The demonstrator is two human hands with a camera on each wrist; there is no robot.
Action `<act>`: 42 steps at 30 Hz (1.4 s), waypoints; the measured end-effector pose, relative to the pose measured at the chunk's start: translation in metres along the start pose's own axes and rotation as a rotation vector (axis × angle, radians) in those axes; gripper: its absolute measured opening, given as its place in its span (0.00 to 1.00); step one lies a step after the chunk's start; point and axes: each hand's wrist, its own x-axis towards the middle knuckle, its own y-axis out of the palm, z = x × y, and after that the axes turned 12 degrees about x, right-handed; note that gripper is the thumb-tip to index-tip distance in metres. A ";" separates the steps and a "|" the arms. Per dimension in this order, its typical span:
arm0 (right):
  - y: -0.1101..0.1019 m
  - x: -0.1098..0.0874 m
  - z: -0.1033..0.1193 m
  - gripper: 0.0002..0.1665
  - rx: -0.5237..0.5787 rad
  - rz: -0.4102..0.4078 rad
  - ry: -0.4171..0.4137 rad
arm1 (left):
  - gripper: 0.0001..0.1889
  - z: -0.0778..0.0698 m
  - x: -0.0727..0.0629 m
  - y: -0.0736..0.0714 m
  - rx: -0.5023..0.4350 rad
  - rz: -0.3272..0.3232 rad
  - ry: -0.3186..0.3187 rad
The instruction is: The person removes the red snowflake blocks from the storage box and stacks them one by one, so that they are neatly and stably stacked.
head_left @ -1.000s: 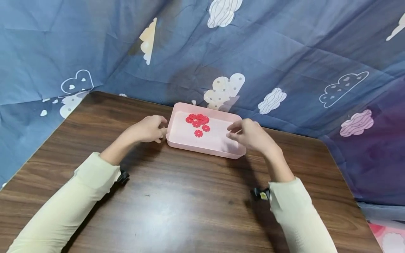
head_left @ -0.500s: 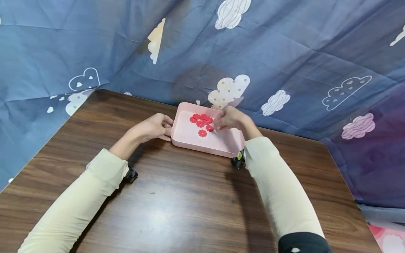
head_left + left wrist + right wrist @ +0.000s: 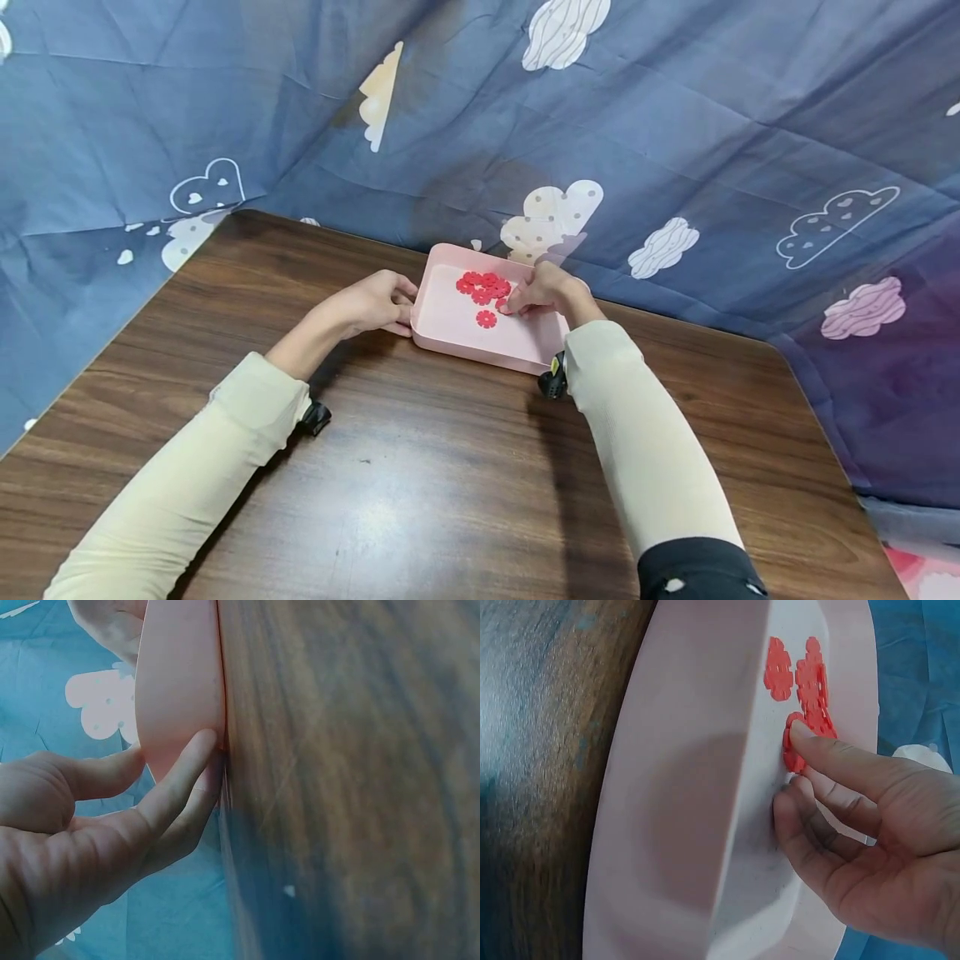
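A shallow pink tray (image 3: 480, 353) stands at the back of the table with several red notched plastic discs (image 3: 487, 319), flower-shaped like snowflake building pieces, most bunched near its far side. My left hand (image 3: 372, 305) holds the tray's left end. In the left wrist view, the thumb meets the rim and the fingers (image 3: 196, 750) lie against the outer wall. Inside the tray, my right hand (image 3: 551, 290) pinches one red disc (image 3: 791, 754); its thumb covers part of that disc, beside the other discs (image 3: 778, 669).
The brown wooden table (image 3: 420, 467) extends in front of the tray. Right behind the tray hangs a blue cloth (image 3: 465, 108) printed with clouds. Light sleeves (image 3: 262, 408) and black wrist mounts sit on both arms.
My right hand has moved left from the tray's right end to a red disc and now pinches it. The left hand has come from beside the tray onto its left end.
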 end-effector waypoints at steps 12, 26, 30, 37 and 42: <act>-0.004 -0.004 -0.006 0.05 0.230 0.005 0.033 | 0.24 -0.002 -0.001 0.001 0.019 0.003 -0.006; -0.034 -0.025 -0.019 0.04 0.314 -0.007 -0.018 | 0.24 -0.003 -0.002 0.003 0.017 0.012 -0.001; -0.051 -0.032 -0.024 0.05 0.307 -0.017 -0.035 | 0.25 -0.003 -0.002 0.003 0.017 0.014 0.002; -0.086 -0.046 -0.041 0.09 0.340 0.001 -0.026 | 0.25 -0.003 -0.003 0.002 0.023 0.017 0.004; -0.113 -0.054 -0.065 0.05 0.396 0.022 0.006 | 0.26 -0.003 -0.002 0.004 0.015 0.014 -0.003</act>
